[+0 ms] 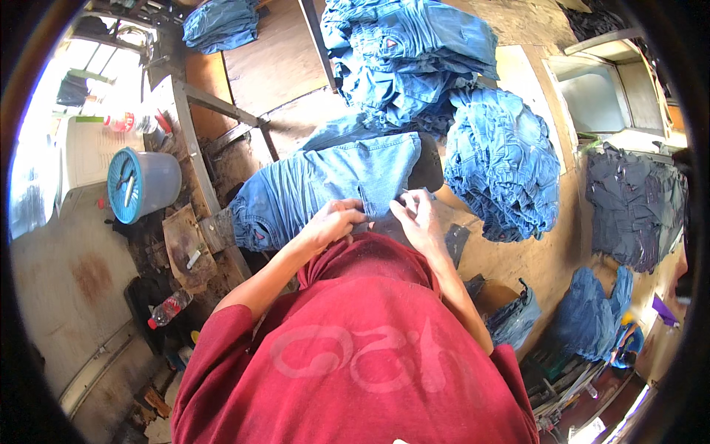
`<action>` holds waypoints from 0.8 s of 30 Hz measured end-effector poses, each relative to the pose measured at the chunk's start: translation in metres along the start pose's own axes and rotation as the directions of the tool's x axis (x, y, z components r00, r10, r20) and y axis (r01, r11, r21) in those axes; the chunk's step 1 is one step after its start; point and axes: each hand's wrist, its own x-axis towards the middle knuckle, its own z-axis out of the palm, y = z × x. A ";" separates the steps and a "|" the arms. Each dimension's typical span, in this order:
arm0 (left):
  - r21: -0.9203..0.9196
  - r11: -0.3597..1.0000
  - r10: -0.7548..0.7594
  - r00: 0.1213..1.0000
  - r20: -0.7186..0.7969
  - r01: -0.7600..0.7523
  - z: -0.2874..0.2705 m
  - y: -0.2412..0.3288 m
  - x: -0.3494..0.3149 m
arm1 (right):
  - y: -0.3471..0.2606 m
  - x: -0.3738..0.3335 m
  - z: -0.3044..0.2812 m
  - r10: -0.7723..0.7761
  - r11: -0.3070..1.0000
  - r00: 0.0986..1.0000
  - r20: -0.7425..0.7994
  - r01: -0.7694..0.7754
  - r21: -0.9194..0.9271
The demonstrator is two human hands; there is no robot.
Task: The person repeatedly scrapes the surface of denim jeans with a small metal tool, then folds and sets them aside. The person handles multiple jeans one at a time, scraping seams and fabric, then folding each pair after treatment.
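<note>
- Left hand (336,222) is curled shut, pinching the near edge of the light blue jeans (325,185) that lie spread flat on the surface (543,259) just ahead of the person's chest.
- Right hand (418,218) is closed on the same edge just beside it, fingertips pressed together on a small spot of the fabric; whether a tool sits between them is too small to tell.
- Both hands are close together, almost touching, at the waist end of the jeans.
- To do this well, I judge the cloth between the two pinches should be kept taut and flat, with the worked spot kept in plain sight.
- Folded stacks of jeans (414,59) rise behind, and another pile (503,170) sits to the right, near but apart.
- Blue bucket (144,183) stands well off to the left.
</note>
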 end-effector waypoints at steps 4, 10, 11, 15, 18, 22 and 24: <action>0.433 0.828 0.317 0.935 0.162 -0.356 -0.017 0.013 -0.012 | -0.028 -0.023 -0.019 -0.143 0.976 0.988 -0.061 0.131 -0.177; -0.018 0.986 0.163 0.921 0.353 -0.168 -0.032 0.017 -0.016 | -0.074 -0.034 0.008 -0.257 0.825 0.966 -0.016 0.211 -0.523; -0.080 0.986 0.163 0.917 0.364 -0.143 -0.033 0.013 -0.014 | -0.078 -0.033 0.016 -0.246 0.770 0.969 -0.040 0.170 -0.615; -0.271 0.953 0.241 0.875 0.420 -0.132 -0.037 -0.007 -0.002 | -0.090 -0.045 0.047 -0.297 0.613 0.953 0.060 0.238 -0.753; -0.317 0.936 0.293 0.834 0.468 -0.151 -0.039 -0.017 0.008 | -0.091 -0.046 0.053 -0.423 0.602 0.904 -0.055 0.236 -0.763; -0.355 0.926 0.296 0.829 0.475 -0.127 -0.042 -0.023 0.014 | -0.092 -0.046 0.055 -0.406 0.548 0.914 -0.021 0.225 -0.806; -0.361 0.924 0.304 0.812 0.498 -0.125 -0.043 -0.024 0.016 | -0.093 -0.047 0.057 -0.388 0.554 0.921 0.004 0.237 -0.798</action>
